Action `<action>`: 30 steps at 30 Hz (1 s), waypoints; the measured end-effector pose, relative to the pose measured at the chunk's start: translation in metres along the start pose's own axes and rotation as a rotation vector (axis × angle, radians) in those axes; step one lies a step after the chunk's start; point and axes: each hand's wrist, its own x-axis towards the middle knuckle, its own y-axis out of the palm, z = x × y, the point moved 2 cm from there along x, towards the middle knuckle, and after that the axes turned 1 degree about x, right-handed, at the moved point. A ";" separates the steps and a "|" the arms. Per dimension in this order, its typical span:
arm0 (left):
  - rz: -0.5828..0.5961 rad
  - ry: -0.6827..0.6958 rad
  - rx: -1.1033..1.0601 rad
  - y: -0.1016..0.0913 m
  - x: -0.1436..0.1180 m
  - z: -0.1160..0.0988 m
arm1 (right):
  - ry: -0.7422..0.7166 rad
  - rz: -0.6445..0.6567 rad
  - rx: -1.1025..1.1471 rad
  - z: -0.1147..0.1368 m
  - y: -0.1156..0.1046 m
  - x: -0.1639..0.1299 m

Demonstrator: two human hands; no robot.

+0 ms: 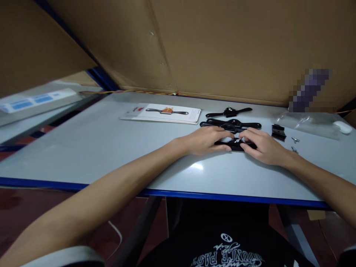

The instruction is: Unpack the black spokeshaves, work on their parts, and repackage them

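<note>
A black spokeshave (pixel 236 144) lies flat on the grey table (pixel 111 148) between both my hands. My left hand (pixel 207 140) grips its left handle, fingers curled over it. My right hand (pixel 261 146) covers its right handle, with fingertips at the small silver screw in the middle. Just behind them lie two more black spokeshaves (pixel 232 125), and a third (pixel 228 112) sits farther back.
A printed packaging card (pixel 164 113) with a picture of the tool lies at the back left. To the right are a black blade part (pixel 278 131), two small silver screws (pixel 294 140), clear plastic bags (pixel 306 122) and a white object (pixel 343 127). Cardboard walls rise behind the table.
</note>
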 end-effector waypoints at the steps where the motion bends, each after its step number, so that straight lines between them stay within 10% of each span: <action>1: 0.001 -0.003 0.002 0.000 0.000 0.000 | 0.004 0.011 -0.001 0.001 0.000 0.000; 30: 0.018 -0.011 0.000 -0.001 0.000 -0.001 | -0.055 0.156 -0.141 0.001 0.000 -0.002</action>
